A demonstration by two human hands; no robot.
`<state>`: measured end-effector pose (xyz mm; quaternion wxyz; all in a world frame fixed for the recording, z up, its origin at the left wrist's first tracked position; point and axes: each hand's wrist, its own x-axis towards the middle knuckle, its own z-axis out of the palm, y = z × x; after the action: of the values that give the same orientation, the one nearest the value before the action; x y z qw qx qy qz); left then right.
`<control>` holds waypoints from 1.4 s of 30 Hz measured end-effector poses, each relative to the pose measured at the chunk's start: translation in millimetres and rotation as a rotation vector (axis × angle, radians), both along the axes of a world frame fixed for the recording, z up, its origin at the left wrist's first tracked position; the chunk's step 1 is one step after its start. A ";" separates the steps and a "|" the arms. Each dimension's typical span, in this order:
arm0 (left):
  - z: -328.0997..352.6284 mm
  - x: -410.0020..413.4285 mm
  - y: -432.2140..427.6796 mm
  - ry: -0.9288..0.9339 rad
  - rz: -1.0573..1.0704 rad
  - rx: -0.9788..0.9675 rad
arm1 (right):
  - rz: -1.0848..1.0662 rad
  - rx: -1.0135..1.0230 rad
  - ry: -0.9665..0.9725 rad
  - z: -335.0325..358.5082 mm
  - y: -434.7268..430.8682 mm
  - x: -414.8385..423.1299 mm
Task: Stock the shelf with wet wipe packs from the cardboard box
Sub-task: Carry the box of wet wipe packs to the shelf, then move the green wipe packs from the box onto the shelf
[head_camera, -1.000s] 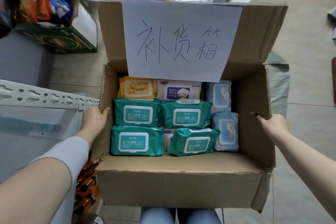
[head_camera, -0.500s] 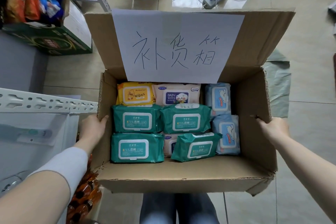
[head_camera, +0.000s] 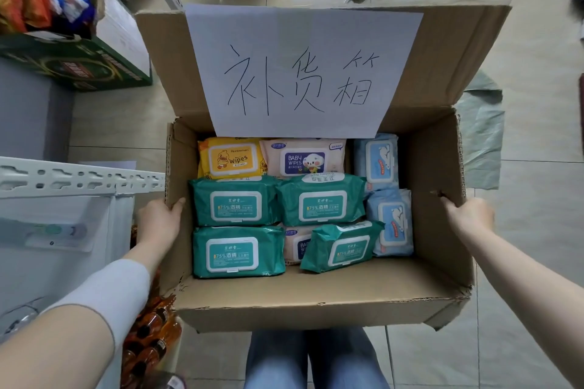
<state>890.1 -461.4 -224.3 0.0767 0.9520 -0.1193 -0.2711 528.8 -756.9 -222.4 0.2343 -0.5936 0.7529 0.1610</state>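
- The left hand (head_camera: 159,221), at centre left, clasps the left wall of the cardboard box (head_camera: 316,300). Its thumb hooks over the raw corrugated rim and its other fingers lie against the outside.
- The right hand (head_camera: 467,218), at centre right, holds the opposite wall, thumb tip over the rim beside a small tear. Its other fingers are hidden behind the board.
- The box fills the middle of the frame, brown and matte, with its flaps open and the near flap's right corner crumpled.
- A white paper sheet (head_camera: 300,73) with handwritten black characters lies flat on the far flap.
- Inside the box lie soft, pillow-shaped wet wipe packs (head_camera: 322,202), each with a rounded rectangular flip lid.
- Four glossy teal packs (head_camera: 237,202) fill the near left and middle. The near-right one tilts over a half-hidden pink pack (head_camera: 295,243).
- Against the far wall sit a yellow pack (head_camera: 230,158) with a duck picture and a pale pink pack (head_camera: 303,158).
- Two light blue packs (head_camera: 392,221) line the right wall.
- At the left edge, a white perforated metal shelf rail (head_camera: 79,180) ends just beside the box's left wall.
- A smooth grey sleeve (head_camera: 104,294) covers part of the left forearm, and amber bottles (head_camera: 151,335) cluster below it at lower left.
- Glossy beige floor tiles (head_camera: 537,73) surround the box, and blue denim legs (head_camera: 316,357) show at bottom centre.
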 end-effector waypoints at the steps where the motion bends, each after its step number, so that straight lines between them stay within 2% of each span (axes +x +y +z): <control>1: 0.5 -0.9 1.3 0.001 0.009 -0.012 | -0.001 -0.014 -0.006 1.4 1.2 0.0; 14: 1.8 36.6 22.0 -0.020 0.026 0.047 | 0.029 0.017 -0.038 -1.6 25.4 26.6; 20: -7.0 39.3 27.1 -0.023 0.024 0.035 | -0.040 -0.011 -0.009 -9.7 33.8 27.0; 25: -5.5 37.5 24.9 0.073 0.084 0.066 | -0.102 0.003 -0.038 -5.6 36.5 31.4; 28: 3.2 31.0 25.5 0.163 0.168 -0.024 | -0.109 -0.041 -0.078 4.2 45.6 32.5; 29: 8.6 25.0 24.5 0.154 0.198 -0.070 | -0.059 -0.109 -0.074 9.8 52.9 31.7; 31: 24.1 4.2 18.7 0.034 0.211 -0.173 | 0.232 -0.294 -0.074 22.0 74.6 30.1; 33: 39.0 -26.4 6.0 -0.100 0.044 -0.235 | 0.580 -0.328 -0.141 26.0 101.9 29.3; 35: 41.2 -54.2 -15.5 -0.088 -0.224 -0.245 | 0.779 -0.131 -0.182 18.8 121.8 29.4; 38: 16.2 -68.5 -58.8 -0.028 -0.582 -0.181 | 0.861 0.189 -0.123 -11.9 122.4 40.3; 42: -29.7 -61.9 -97.3 -0.023 -0.754 -0.006 | 1.031 0.280 -0.040 -63.6 111.6 58.5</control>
<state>828.2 -558.7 -253.9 -0.0273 0.8440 -0.4632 -0.2692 587.3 -645.2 -286.0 0.2161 -0.8525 0.3301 0.3428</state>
